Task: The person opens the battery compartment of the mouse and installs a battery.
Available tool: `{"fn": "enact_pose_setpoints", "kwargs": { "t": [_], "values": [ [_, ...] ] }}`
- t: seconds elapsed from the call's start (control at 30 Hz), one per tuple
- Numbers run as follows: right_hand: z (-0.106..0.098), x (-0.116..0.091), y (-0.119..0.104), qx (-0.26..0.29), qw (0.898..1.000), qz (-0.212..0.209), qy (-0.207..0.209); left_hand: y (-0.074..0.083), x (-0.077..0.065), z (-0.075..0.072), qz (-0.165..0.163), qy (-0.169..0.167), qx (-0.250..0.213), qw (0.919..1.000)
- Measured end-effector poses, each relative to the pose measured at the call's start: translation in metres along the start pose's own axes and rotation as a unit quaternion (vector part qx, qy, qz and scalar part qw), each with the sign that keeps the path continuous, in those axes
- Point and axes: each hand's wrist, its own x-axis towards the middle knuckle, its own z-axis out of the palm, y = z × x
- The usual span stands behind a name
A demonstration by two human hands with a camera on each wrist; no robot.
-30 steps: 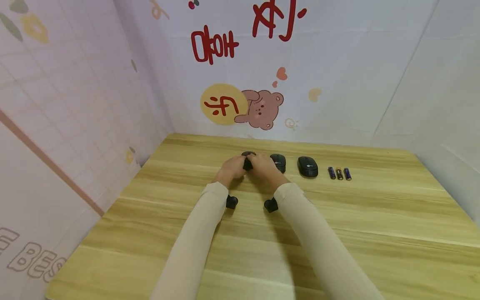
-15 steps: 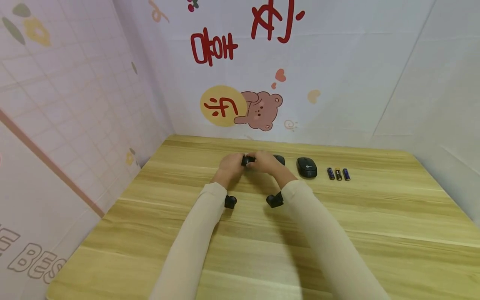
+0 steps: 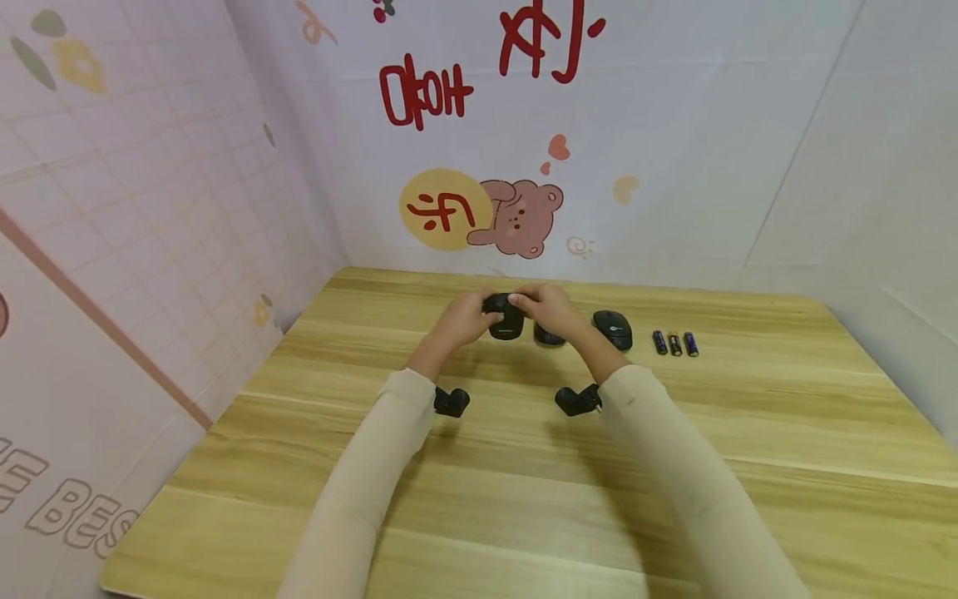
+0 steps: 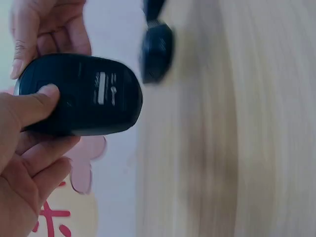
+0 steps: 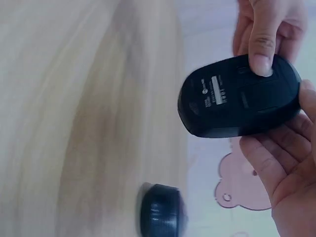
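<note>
A black computer mouse (image 3: pixel 506 327) is held up between both hands, its underside with a white label turned toward me. My left hand (image 3: pixel 461 321) grips its left side; in the left wrist view the thumb (image 4: pixel 39 103) presses on the underside with fingers behind. My right hand (image 3: pixel 552 309) holds the opposite side near the upper end, thumb at the edge in the right wrist view, where the mouse (image 5: pixel 232 98) shows its label clearly. A second black mouse (image 3: pixel 550 336) lies on the table, partly hidden behind the right hand.
A third black mouse (image 3: pixel 612 329) lies farther right on the wooden table (image 3: pixel 509 499). Beside it stand in a row three small batteries (image 3: pixel 675 344). Black wrist cameras (image 3: pixel 451 403) hang under both wrists. A printed cloth wall (image 3: pixel 674 166) borders the table's back.
The held mouse has been tilted up so its underside now faces me. Both hands and forearms have spread apart, the right wrist moving to the right.
</note>
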Motion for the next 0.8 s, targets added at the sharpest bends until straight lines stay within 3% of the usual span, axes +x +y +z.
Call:
{"fn": "enact_pose_setpoints", "kwargs": {
  "t": [0.17, 0.4, 0.53, 0.8],
  "values": [
    [-0.015, -0.018, -0.012, 0.109, 0.993, 0.032, 0.010, 0.013, -0.011, -0.002, 0.019, 0.020, -0.120, 0.9924],
    [-0.029, -0.048, -0.039, 0.209, 0.971, 0.102, 0.050, 0.037, -0.034, -0.008, 0.041, 0.026, -0.254, 0.9661],
    [-0.035, -0.064, -0.052, 0.232, 0.965, 0.111, 0.057, 0.054, -0.049, -0.013, 0.051, 0.037, -0.282, 0.9574],
    [-0.037, -0.088, -0.064, 0.204, 0.973, 0.090, 0.053, 0.071, -0.075, -0.010, 0.050, 0.025, -0.343, 0.9378]
  ]
}}
